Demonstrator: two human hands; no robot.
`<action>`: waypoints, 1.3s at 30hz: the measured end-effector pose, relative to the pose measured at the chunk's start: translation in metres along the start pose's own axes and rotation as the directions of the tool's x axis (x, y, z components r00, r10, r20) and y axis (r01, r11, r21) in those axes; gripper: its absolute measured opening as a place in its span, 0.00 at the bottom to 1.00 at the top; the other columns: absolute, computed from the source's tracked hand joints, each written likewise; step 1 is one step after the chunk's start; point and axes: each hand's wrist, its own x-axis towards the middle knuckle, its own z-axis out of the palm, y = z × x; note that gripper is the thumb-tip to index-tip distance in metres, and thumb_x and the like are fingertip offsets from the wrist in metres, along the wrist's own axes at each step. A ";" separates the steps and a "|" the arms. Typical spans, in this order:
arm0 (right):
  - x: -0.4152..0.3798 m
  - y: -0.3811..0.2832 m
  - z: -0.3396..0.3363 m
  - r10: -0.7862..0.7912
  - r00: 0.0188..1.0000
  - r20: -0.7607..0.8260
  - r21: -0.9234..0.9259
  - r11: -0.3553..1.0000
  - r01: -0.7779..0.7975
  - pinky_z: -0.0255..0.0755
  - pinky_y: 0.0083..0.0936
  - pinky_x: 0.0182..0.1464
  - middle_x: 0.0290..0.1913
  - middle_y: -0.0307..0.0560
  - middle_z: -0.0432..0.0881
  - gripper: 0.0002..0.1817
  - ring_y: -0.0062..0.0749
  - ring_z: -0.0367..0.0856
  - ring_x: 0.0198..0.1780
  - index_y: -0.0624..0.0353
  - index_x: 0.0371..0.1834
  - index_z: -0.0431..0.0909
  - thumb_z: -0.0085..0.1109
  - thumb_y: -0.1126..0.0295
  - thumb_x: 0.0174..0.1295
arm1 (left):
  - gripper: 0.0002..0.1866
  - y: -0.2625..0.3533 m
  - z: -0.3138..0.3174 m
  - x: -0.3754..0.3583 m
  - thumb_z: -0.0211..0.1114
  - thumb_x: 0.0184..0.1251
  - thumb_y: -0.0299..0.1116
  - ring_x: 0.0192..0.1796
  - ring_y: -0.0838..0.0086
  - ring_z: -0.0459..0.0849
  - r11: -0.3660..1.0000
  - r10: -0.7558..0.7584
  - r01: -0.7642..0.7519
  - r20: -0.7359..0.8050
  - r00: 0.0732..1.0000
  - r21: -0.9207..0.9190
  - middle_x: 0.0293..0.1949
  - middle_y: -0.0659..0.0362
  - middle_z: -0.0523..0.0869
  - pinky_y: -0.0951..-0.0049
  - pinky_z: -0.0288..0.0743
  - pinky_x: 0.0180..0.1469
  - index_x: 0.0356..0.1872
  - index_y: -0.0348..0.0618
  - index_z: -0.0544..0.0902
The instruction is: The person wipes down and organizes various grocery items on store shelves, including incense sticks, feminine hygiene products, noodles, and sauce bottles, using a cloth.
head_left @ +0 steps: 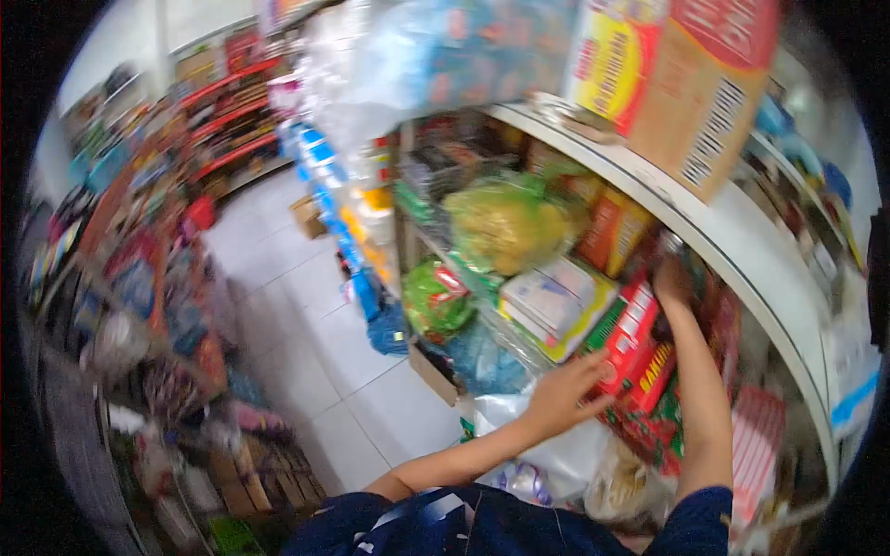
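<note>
My left hand (pixel 567 397) has its fingers spread at the near end of a long red box (pixel 628 335) with white lettering. Farther into the shelf, my right hand (pixel 673 281) reaches past that box, its fingers blurred and partly hidden among the packages. A second red box with yellow lettering (pixel 654 375) lies between my right forearm and the first one. Left of the boxes is a stack of white packs (pixel 553 301) with a yellow-green edge. Behind them stand orange and yellow boxes (pixel 614 227).
A green plastic bag of yellowish contents (pixel 508 222) sits on the same shelf. Above, the white shelf edge (pixel 649 171) carries a large cardboard carton (pixel 705 102). Filled bags (pixel 434 301) hang or lie lower down. A tiled aisle (pixel 301 287) runs left, with crowded racks (pixel 153 296) beyond.
</note>
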 end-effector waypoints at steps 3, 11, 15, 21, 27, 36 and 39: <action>0.030 0.037 0.038 -0.251 0.869 -0.427 -0.011 0.962 0.272 0.68 0.47 0.45 0.40 0.64 0.76 0.18 0.58 0.75 0.42 0.63 0.48 0.70 0.33 0.68 0.63 | 0.26 0.002 0.003 -0.003 0.66 0.49 0.41 0.54 0.58 0.71 0.996 0.083 -0.082 -0.063 0.995 0.027 0.59 0.52 0.67 0.66 0.69 0.52 0.49 0.42 0.70; 0.135 0.120 0.108 -0.378 0.788 -0.486 -0.480 0.869 0.121 0.74 0.38 0.35 0.34 0.57 0.79 0.14 0.48 0.79 0.35 0.62 0.35 0.75 0.39 0.67 0.61 | 0.27 0.004 0.006 -0.010 0.64 0.50 0.38 0.50 0.59 0.73 0.995 -0.003 0.003 -0.005 1.000 0.098 0.61 0.55 0.62 0.65 0.72 0.46 0.52 0.44 0.67; 0.205 0.167 0.147 -0.349 0.722 -0.597 -0.440 0.896 0.069 0.74 0.38 0.38 0.40 0.53 0.79 0.15 0.45 0.79 0.39 0.61 0.38 0.76 0.40 0.64 0.61 | 0.28 0.002 0.011 -0.009 0.64 0.50 0.38 0.49 0.60 0.74 0.994 0.018 -0.013 -0.047 0.999 0.107 0.61 0.56 0.63 0.66 0.73 0.44 0.54 0.46 0.65; 0.196 0.149 0.135 -0.450 0.649 -0.613 -0.560 0.827 0.044 0.73 0.40 0.40 0.41 0.54 0.79 0.20 0.47 0.79 0.39 0.60 0.42 0.76 0.38 0.58 0.61 | 0.29 -0.001 0.015 -0.012 0.63 0.51 0.39 0.52 0.60 0.73 0.997 -0.008 0.013 -0.061 0.998 0.081 0.61 0.57 0.64 0.66 0.73 0.46 0.56 0.48 0.64; 0.138 0.074 0.060 -0.004 0.958 -0.286 -0.443 0.887 -0.128 0.66 0.45 0.52 0.54 0.54 0.71 0.20 0.50 0.72 0.52 0.57 0.54 0.70 0.43 0.60 0.60 | 0.29 0.004 0.013 -0.010 0.64 0.50 0.40 0.53 0.63 0.74 0.993 0.013 -0.003 -0.082 0.997 0.122 0.61 0.58 0.64 0.67 0.74 0.45 0.55 0.49 0.66; 0.072 0.029 0.024 -0.100 0.985 -0.142 -0.277 0.959 0.057 0.71 0.45 0.43 0.42 0.56 0.77 0.24 0.45 0.77 0.44 0.61 0.37 0.77 0.49 0.48 0.54 | 0.29 -0.001 0.012 -0.011 0.65 0.49 0.40 0.53 0.64 0.74 0.997 0.021 -0.016 -0.058 0.998 0.078 0.61 0.60 0.64 0.68 0.75 0.43 0.54 0.49 0.67; 0.057 0.031 0.031 -0.250 0.920 -0.301 -0.423 0.900 0.106 0.72 0.43 0.42 0.37 0.58 0.78 0.22 0.50 0.78 0.39 0.62 0.38 0.76 0.50 0.52 0.53 | 0.27 0.000 0.010 -0.011 0.65 0.49 0.41 0.51 0.63 0.75 0.998 -0.025 0.028 -0.042 0.999 0.058 0.62 0.61 0.64 0.68 0.75 0.44 0.52 0.51 0.69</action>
